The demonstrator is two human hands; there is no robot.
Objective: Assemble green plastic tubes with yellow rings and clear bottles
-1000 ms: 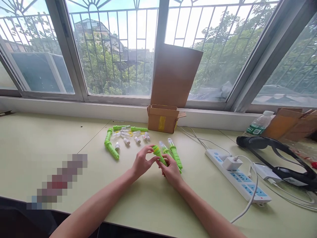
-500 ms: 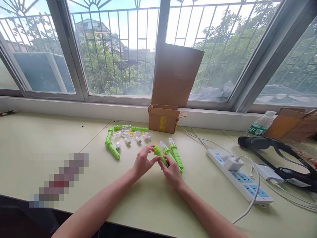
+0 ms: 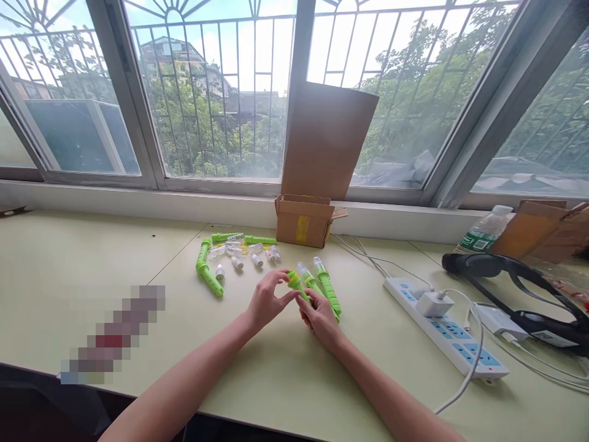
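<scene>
My right hand (image 3: 321, 319) grips the shaft of a green plastic tube (image 3: 296, 286) that tilts up to the left. My left hand (image 3: 267, 299) pinches the tube's wide upper end with thumb and fingertips. Two more green tubes with clear tips (image 3: 324, 283) lie just right of my hands. Further back left lie other green tubes (image 3: 206, 272) and several small clear and white caps (image 3: 243, 253) on the pale green table (image 3: 92, 270).
A small open cardboard box (image 3: 304, 221) stands at the window ledge with a cardboard sheet behind it. At the right lie a white power strip (image 3: 448, 331) with cables, a black strap device (image 3: 515, 288), a water bottle (image 3: 483, 233) and another carton (image 3: 543, 230).
Both hands stay on the green tube. The left fingers have shifted slightly around its upper end; the view has barely moved.
</scene>
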